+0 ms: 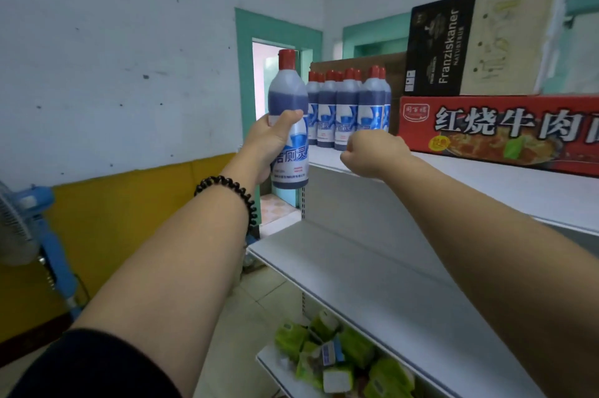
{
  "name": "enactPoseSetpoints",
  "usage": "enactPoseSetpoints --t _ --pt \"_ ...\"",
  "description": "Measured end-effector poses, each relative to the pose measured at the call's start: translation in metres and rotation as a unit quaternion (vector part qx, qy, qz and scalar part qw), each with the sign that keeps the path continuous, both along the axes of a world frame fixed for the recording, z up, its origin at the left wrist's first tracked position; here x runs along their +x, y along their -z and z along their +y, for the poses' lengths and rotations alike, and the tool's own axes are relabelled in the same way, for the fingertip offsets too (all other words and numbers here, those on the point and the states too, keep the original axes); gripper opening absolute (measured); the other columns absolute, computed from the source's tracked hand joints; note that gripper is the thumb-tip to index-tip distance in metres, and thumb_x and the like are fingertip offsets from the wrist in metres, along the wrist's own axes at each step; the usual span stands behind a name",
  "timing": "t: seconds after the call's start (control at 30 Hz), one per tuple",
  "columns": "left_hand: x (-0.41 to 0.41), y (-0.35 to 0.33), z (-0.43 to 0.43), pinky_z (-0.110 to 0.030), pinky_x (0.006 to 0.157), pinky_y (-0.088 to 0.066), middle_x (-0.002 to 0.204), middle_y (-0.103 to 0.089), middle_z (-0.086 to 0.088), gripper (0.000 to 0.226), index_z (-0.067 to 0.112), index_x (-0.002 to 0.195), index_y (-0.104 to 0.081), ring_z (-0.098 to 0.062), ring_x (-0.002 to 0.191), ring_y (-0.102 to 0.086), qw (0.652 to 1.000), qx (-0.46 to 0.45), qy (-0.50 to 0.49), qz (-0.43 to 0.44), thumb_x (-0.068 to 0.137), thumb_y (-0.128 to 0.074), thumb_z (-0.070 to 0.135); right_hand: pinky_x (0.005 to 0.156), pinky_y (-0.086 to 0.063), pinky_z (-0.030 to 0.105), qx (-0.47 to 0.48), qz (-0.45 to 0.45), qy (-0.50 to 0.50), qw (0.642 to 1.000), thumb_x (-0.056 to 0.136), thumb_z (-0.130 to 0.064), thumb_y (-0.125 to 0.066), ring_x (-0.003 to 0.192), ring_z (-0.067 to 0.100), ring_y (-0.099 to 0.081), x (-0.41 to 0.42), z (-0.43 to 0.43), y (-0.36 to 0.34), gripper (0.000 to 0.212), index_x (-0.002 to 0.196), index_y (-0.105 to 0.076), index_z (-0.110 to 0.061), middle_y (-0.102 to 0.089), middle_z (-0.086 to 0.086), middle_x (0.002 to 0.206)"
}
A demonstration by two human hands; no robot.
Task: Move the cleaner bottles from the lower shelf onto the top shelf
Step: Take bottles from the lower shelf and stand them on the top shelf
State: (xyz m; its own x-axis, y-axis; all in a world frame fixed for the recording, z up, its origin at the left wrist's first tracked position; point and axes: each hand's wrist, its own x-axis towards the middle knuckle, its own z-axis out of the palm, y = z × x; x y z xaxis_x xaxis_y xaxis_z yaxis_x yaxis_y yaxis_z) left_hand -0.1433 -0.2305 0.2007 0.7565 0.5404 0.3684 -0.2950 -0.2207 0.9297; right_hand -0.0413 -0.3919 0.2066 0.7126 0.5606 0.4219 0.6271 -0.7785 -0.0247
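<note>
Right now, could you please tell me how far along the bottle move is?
Done: a group of red-capped cleaner bottles stands on the top shelf. In hand: the left hand grips one more bottle, raised beside the shelf's end, not yet set down; the right hand is curled by the group, its grip unclear. Left: the lower shelf shows no bottles in view, so this may be the last.
</note>
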Motion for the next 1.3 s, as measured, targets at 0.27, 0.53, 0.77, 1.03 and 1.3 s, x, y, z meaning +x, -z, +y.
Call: enactPoseSetpoints --t 0.27,0.53,0.77,1.03,1.3 --pt "0.093 -0.012 0.09 -0.035 0.068 -0.058 0.097 -0.077 -0.005 0.042 0.017 0.116 -0.059 -0.023 0.082 -0.075 1.0 0.019 0.014 -0.004 0.088 -0.065 0.048 0.084 -0.052 0.039 0.013 0.045 0.01 0.999 0.098 -0.041 -0.048 0.092 0.025 -0.059 0.081 0.084 -0.005 0.028 0.109 -0.058 -0.017 -0.062 0.004 0.102" --pt "0.175 -0.005 0.16 -0.044 0.077 -0.062 0.105 -0.076 -0.006 0.056 0.021 0.116 -0.058 -0.023 0.087 -0.076 0.997 -0.043 0.071 -0.003 0.073 -0.085 0.045 0.085 -0.056 0.042 -0.005 0.05 0.053 0.997 0.096 -0.039 -0.051 0.085 0.022 -0.061 0.115 0.127 0.008 0.022 0.099 -0.06 -0.018 -0.061 0.001 0.091" --pt "0.232 -0.006 0.195 -0.046 0.088 -0.06 0.112 -0.074 0.002 0.077 0.027 0.114 -0.061 -0.018 0.096 -0.074 0.99 -0.009 0.141 -0.018 0.05 -0.087 0.06 0.068 -0.041 0.032 -0.015 0.037 0.132 0.99 0.095 -0.038 -0.05 0.072 0.017 -0.052 0.122 0.153 0.013 0.02 0.085 -0.052 -0.021 -0.055 -0.002 0.082" --pt "0.265 0.0 0.204 -0.04 0.084 -0.061 0.117 -0.071 0.004 0.052 0.026 0.124 -0.055 -0.013 0.098 -0.073 0.968 -0.028 0.247 -0.023 0.081 -0.081 0.039 0.083 -0.054 0.038 0.001 0.056 0.227 0.972 0.092 -0.038 -0.054 0.086 0.027 -0.056 0.112 0.158 0.019 0.025 0.099 -0.066 -0.017 -0.061 0.004 0.093" --pt "0.265 0.005 0.208 -0.042 0.091 -0.058 0.122 -0.07 0.005 0.072 0.025 0.135 -0.053 -0.015 0.105 -0.071 0.956 -0.041 0.291 -0.021 0.074 -0.083 0.05 0.09 -0.053 0.043 0.004 0.064 0.264 0.962 0.092 -0.038 -0.052 0.09 0.028 -0.054 0.109 0.164 0.024 0.021 0.096 -0.063 -0.021 -0.065 0.009 0.104"
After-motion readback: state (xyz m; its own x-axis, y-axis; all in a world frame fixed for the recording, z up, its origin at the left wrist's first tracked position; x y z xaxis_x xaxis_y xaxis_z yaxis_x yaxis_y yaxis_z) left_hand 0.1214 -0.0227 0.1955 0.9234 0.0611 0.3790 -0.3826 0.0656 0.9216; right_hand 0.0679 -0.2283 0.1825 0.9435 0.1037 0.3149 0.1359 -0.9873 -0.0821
